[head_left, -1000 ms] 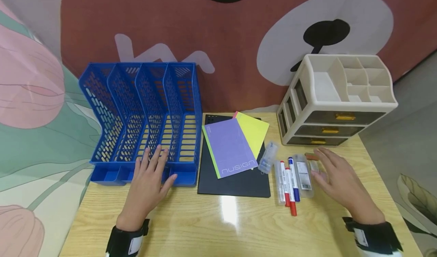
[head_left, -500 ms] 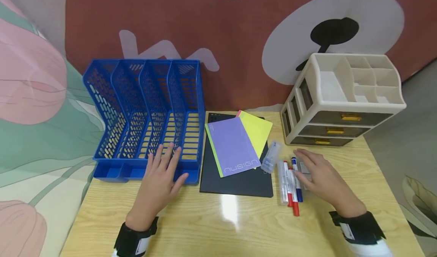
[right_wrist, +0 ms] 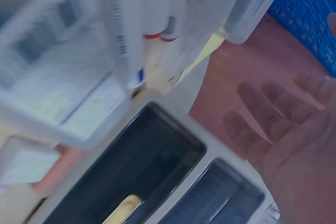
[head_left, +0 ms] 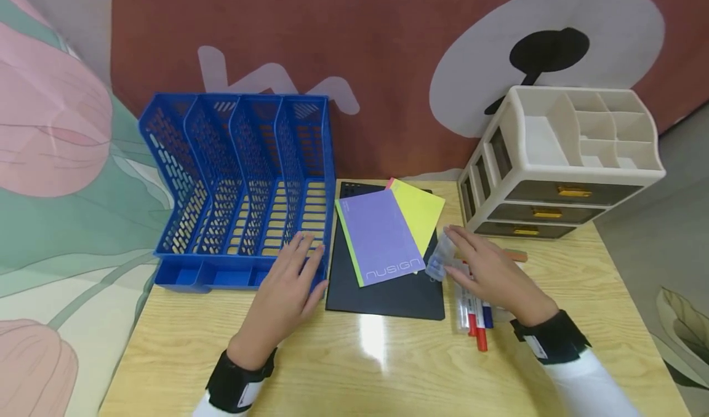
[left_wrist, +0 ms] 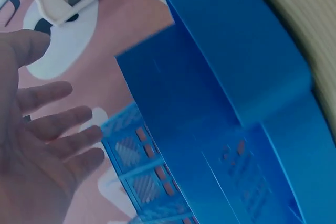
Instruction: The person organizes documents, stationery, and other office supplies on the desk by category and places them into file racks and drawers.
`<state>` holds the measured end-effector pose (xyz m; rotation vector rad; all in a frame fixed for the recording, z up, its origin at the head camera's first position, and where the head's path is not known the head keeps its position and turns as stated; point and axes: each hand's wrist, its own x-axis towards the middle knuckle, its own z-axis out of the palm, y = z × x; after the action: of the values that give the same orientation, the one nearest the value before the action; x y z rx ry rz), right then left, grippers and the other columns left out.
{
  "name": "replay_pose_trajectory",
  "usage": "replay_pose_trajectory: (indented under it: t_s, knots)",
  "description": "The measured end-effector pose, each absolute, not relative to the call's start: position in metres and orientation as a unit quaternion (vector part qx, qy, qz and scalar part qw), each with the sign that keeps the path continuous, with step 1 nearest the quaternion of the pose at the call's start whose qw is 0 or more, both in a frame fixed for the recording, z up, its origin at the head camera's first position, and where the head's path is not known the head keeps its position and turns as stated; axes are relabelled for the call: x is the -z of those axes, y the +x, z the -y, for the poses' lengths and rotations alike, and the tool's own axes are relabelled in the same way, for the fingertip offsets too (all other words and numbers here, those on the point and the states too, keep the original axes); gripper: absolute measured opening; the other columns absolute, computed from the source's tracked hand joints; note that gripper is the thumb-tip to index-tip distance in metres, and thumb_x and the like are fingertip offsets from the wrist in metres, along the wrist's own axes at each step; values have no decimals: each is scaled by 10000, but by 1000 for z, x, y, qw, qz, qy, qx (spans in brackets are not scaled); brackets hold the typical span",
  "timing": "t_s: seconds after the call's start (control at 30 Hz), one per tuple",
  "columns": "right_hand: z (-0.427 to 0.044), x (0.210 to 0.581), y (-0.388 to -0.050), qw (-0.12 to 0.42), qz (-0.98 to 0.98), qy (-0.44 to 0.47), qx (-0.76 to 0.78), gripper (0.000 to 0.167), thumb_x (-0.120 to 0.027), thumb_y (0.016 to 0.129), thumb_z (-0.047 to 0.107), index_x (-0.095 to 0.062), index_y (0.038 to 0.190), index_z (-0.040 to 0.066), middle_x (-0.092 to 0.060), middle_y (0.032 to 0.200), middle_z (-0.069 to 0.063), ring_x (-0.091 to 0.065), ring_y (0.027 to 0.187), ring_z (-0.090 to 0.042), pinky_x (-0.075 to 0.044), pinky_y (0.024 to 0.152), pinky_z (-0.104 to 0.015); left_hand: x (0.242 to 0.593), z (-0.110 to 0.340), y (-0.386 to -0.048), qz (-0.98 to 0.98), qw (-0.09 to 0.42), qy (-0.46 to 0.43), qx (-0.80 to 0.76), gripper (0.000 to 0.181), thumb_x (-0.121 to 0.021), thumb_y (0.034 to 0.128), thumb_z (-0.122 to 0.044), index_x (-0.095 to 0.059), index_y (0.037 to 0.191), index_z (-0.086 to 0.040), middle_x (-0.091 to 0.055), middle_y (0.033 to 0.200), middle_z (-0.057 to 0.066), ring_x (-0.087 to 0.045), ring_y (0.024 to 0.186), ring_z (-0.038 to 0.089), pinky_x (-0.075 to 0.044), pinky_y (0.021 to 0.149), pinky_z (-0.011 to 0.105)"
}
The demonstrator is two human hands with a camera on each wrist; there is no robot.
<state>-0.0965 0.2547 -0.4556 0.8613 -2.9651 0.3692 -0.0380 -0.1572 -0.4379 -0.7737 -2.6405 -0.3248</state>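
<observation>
Over the right front of a blue file rack point(head_left: 205, 272) hovers my left hand point(head_left: 285, 297), its fingers extended; the left wrist view shows this hand point(left_wrist: 47, 135) holding nothing. My right hand point(head_left: 495, 275) reaches above the markers point(head_left: 480, 340), with fingertips at a small clear plastic case point(head_left: 436, 266). In the right wrist view the fingers of that hand point(right_wrist: 294, 135) look relaxed and grip nothing. Beneath the hand, red and blue markers lie partly hidden. A purple notebook point(head_left: 379, 235) overlaps a yellow one point(head_left: 421, 211) on a black flat folder-like item point(head_left: 382, 300).
At the back right stands a white desk organizer point(head_left: 587, 140) with dark drawers and gold handles. A reddish-brown piece point(head_left: 516, 255) lies in front of it. Patterned cloth point(head_left: 382, 97) hangs behind the wooden table point(head_left: 343, 374).
My right hand has moved left across the markers to the small clear case. My left hand has shifted right along the front of the blue rack. The camera view has shifted slightly.
</observation>
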Motion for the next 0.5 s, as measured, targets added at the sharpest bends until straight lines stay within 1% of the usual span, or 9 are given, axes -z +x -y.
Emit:
replay_pose_trajectory:
  t_s: [0.1, 0.17, 0.27, 0.4, 0.5]
  knots:
    - [-246, 454, -104, 8, 951, 285, -116, 911, -748, 931, 412, -287, 1619, 34, -338, 1638, -239, -421, 1452, -450, -433, 1118, -621, 436, 145, -40, 924, 199, -303, 122, 560, -681, 957, -279, -577, 1425, 10, -523, 1521, 240, -486, 1436, 399, -455, 1142, 523]
    - [-240, 453, -109, -2, 951, 284, -118, 948, -736, 935, 435, -239, 1630, 24, -280, 1662, -245, -369, 1484, -452, -416, 1131, -625, 436, 137, -41, 921, 196, -314, 120, 527, -666, 966, -259, -591, 1410, 14, -538, 1509, 234, -522, 1407, 386, -480, 1124, 497]
    - [-232, 452, -114, -14, 951, 282, -124, 972, -712, 944, 458, -203, 1632, -2, -220, 1684, -253, -310, 1518, -452, -383, 1159, -625, 437, 125, -42, 924, 171, -320, 117, 517, -673, 974, -232, -583, 1425, 3, -530, 1519, 226, -524, 1410, 378, -488, 1115, 473]
    - [-222, 454, -120, -32, 950, 280, -133, 980, -696, 952, 463, -195, 1616, -55, -205, 1681, -275, -267, 1537, -455, -347, 1186, -619, 439, 110, -45, 931, 123, -323, 119, 521, -659, 994, -215, -551, 1459, -7, -501, 1539, 237, -507, 1423, 388, -490, 1104, 453]
    - [-215, 455, -126, -67, 951, 265, -145, 974, -687, 967, 453, -178, 1613, -69, -203, 1681, -279, -251, 1543, -455, -325, 1202, -609, 445, 100, -50, 935, 89, -321, 122, 522, -643, 1006, -218, -535, 1469, -4, -506, 1530, 244, -509, 1420, 390, -500, 1093, 443]
